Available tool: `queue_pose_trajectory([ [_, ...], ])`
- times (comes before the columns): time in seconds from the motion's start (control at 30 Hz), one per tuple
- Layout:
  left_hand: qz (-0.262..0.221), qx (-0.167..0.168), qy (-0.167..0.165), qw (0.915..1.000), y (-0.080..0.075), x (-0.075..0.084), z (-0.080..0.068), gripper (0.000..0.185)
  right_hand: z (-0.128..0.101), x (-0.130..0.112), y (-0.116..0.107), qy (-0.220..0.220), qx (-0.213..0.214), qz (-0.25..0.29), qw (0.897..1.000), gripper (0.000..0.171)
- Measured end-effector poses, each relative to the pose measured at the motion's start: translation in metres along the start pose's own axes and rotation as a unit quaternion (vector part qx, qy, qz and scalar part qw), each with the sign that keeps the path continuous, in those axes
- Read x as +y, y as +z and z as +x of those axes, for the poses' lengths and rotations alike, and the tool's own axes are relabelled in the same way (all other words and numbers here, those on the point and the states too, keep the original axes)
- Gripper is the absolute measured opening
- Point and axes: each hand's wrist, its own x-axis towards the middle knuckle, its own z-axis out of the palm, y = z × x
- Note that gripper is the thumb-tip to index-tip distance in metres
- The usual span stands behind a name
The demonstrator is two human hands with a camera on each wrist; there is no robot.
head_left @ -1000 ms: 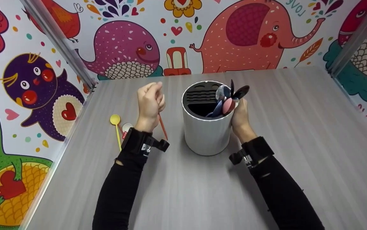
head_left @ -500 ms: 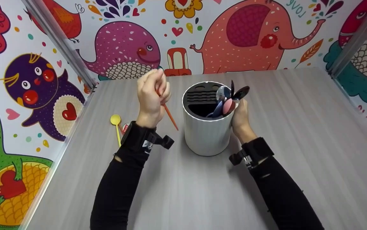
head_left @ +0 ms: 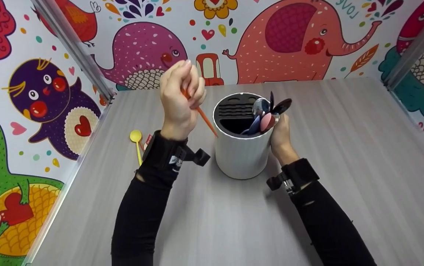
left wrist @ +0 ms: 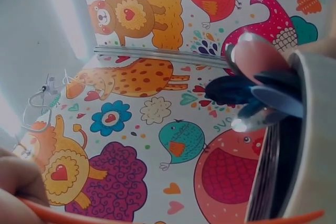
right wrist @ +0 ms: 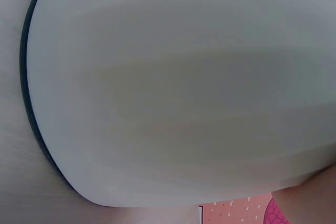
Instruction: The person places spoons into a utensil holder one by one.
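Observation:
In the head view my left hand (head_left: pixel 180 98) is raised left of a white cylindrical utensil holder (head_left: pixel 241 159). It grips a thin orange utensil (head_left: pixel 207 122), whose tapered end slants down towards the holder's rim. The utensil's other end is hidden in the fingers. It also crosses the bottom of the left wrist view. My right hand (head_left: pixel 281 140) holds the far right side of the holder, its fingers mostly hidden. Several spoons stand bunched at the right of the holder's black slotted top, among them a pink spoon (head_left: pixel 266 121) and a black spoon (head_left: pixel 282 106).
On the grey table (head_left: pixel 212 221), left of my left wrist, lies a yellow spoon (head_left: pixel 135 136). Beside it a red-and-white piece (head_left: pixel 148 140) is partly hidden by the wrist camera. Cartoon-printed walls (head_left: pixel 212 40) stand behind and at both sides.
My left hand has risen and moved right with the orange utensil, bringing its tapered end up to the holder's rim. The right hand and holder have stayed in place.

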Motion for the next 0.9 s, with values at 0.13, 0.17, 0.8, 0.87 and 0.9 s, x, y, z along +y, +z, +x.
queue_pose_trajectory([
  [0.13, -0.010, 0.000, 0.015, 0.9998, 0.006, -0.003, 0.003, 0.040, 0.000, -0.001, -0.001, 0.000, -0.006, 0.004, 1.000, 0.047],
  [0.17, -0.011, 0.001, 0.018, 0.9998, 0.006, -0.004, 0.004, 0.040, 0.000, -0.001, -0.001, 0.000, -0.006, 0.003, 1.000, 0.047],
  [0.8, 0.005, 0.008, 0.017, 0.9998, 0.021, -0.018, 0.007, 0.042, 0.001, -0.002, 0.002, 0.003, -0.005, 0.016, 1.000, 0.048],
  [0.87, 0.017, 0.010, 0.008, 0.9998, 0.020, -0.026, 0.003, 0.042, 0.000, -0.002, 0.001, 0.003, -0.003, 0.014, 1.000, 0.047],
  [0.9, 0.026, 0.008, 0.004, 0.9996, 0.019, -0.030, 0.001, 0.042, 0.000, -0.002, 0.001, 0.002, -0.003, 0.015, 1.000, 0.047],
])
